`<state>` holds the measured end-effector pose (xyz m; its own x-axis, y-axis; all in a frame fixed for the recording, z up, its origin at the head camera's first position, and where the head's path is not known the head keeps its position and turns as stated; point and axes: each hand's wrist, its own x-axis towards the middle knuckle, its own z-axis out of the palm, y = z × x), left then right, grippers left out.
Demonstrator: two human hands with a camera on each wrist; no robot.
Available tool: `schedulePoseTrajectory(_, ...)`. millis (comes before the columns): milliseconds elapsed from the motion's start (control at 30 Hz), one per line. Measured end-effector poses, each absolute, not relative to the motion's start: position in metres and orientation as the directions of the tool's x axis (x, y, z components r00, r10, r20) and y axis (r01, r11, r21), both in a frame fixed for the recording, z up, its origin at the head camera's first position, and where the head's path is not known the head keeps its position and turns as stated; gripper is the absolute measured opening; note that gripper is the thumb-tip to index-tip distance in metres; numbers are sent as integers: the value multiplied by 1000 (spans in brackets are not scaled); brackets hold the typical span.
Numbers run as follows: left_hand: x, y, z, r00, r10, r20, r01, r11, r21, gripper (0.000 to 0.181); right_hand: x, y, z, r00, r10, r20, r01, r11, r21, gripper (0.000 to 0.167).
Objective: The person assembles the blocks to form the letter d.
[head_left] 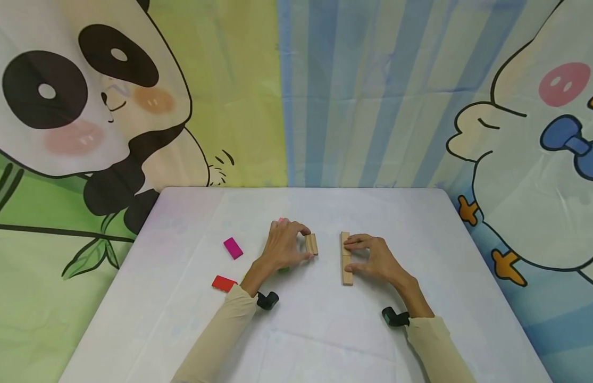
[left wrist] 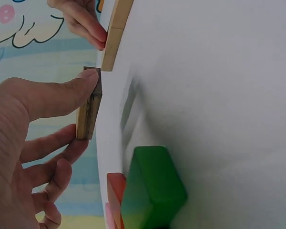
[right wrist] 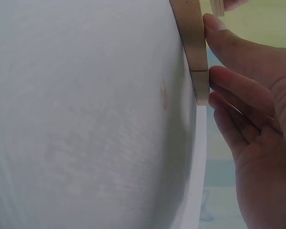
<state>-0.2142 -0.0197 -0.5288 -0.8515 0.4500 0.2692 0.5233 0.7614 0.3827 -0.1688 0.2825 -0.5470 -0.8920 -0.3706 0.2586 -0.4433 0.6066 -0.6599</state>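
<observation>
My left hand (head_left: 283, 246) pinches two wooden blocks (head_left: 311, 244) side by side between thumb and fingers; in the left wrist view the blocks (left wrist: 89, 105) are held above the table. To the right, two wooden blocks (head_left: 347, 270) lie end to end in a line on the table. My right hand (head_left: 375, 259) touches the right side of that line with thumb and fingertips. From the right wrist view, the fingers (right wrist: 243, 88) rest against the side of the blocks (right wrist: 190, 36), near the seam between them.
A magenta block (head_left: 233, 248) and a red block (head_left: 224, 283) lie on the white table (head_left: 296, 330) at the left. A green block (left wrist: 155, 186) sits below my left hand, mostly hidden in the head view. Something pink (head_left: 282, 219) shows behind that hand.
</observation>
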Motion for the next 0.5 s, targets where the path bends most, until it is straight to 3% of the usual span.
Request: schedulePoseTrajectory(500, -254, 16, -525, -856, 480, 193, 515, 756, 405, 56, -169, 282, -547, -900, -358, 248, -429, 627, -651, 56)
